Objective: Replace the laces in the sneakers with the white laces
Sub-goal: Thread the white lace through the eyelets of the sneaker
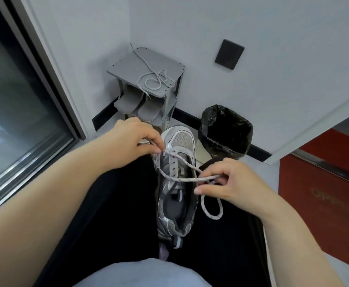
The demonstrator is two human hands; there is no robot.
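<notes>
grey shoe rack (128, 65), loose lace (151, 87) on top

The sneaker (175, 183) pairs grey mesh cloth with glossy silver panels, its lace (187, 179) is woven speckled cord, and the bin liner (226, 131) is crinkled glossy black plastic.

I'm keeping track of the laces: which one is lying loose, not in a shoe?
The coiled lace on the grey shoe rack, untouched. The other lace runs through the sneaker, pinched by the left hand and the right hand.

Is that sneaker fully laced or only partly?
Partly: the lace crosses only the toe-end eyelets of the sneaker; those nearer the heel look empty.
</notes>
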